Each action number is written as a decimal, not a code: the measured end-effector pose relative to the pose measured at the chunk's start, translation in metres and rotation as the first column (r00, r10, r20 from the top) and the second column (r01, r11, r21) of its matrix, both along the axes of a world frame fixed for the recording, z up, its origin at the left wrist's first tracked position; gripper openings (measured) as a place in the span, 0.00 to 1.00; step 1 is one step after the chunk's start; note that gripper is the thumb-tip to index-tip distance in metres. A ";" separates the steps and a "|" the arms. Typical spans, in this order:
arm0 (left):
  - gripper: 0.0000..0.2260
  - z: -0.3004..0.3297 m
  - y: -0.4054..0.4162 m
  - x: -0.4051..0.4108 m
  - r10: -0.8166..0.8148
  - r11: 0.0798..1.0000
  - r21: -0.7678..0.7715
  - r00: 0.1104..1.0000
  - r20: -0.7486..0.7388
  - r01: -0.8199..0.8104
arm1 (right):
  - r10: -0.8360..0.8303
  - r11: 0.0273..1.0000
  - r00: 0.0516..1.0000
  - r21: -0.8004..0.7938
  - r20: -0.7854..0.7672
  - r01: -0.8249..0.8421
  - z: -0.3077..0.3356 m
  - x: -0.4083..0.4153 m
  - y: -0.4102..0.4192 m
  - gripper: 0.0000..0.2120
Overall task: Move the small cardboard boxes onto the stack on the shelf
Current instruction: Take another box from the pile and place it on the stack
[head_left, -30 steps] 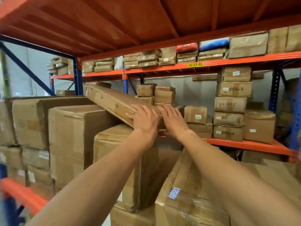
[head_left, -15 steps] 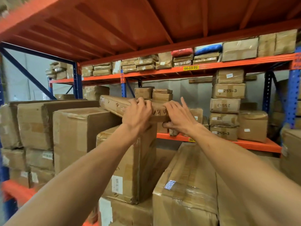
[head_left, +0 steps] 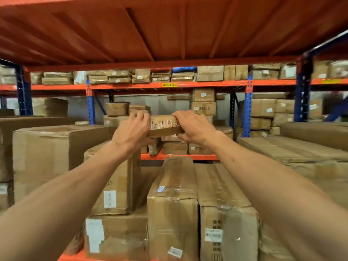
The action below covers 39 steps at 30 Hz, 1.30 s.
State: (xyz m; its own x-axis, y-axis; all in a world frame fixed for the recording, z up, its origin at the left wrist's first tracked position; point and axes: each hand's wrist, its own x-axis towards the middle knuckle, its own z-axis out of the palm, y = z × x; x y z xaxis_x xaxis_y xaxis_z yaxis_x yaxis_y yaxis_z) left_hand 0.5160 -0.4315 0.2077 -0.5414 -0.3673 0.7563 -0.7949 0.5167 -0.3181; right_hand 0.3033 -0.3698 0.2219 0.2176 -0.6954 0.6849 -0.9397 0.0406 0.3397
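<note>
I see the box (head_left: 165, 126) between my hands, above the large cartons (head_left: 172, 204), before the far shelf stack (head_left: 204, 102).

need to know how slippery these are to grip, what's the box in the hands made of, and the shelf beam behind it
The box held by the left hand and right hand looks like brown corrugated cardboard, matte, partly covered with glossy clear tape that glints over the handwritten marks. The shelf beam looks like steel painted orange, smooth, with a yellow label stuck on it.
</note>
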 end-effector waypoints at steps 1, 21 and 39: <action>0.30 -0.001 0.009 -0.005 -0.022 1.000 0.005 1.000 0.012 0.022 | -0.027 1.000 1.000 -0.006 -0.001 0.027 -0.002 -0.002 0.015 0.28; 0.28 -0.014 0.203 -0.218 -0.494 0.869 0.058 0.864 0.095 0.491 | -0.537 0.843 0.842 0.006 0.051 0.538 -0.025 -0.146 0.305 0.29; 0.36 -0.047 0.206 -0.341 -0.550 0.831 0.177 0.827 0.117 0.528 | -0.396 0.918 0.882 0.079 0.255 0.390 -0.065 -0.274 0.327 0.29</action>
State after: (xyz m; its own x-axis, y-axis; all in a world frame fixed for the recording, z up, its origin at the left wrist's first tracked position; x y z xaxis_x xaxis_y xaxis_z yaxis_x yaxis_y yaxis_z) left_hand 0.1754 -0.2258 0.1605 -0.7883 -0.0712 0.6111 -0.3227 0.8935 -0.3122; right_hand 0.0296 -0.0424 0.1573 -0.2609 -0.7038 0.6607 -0.9031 0.4198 0.0906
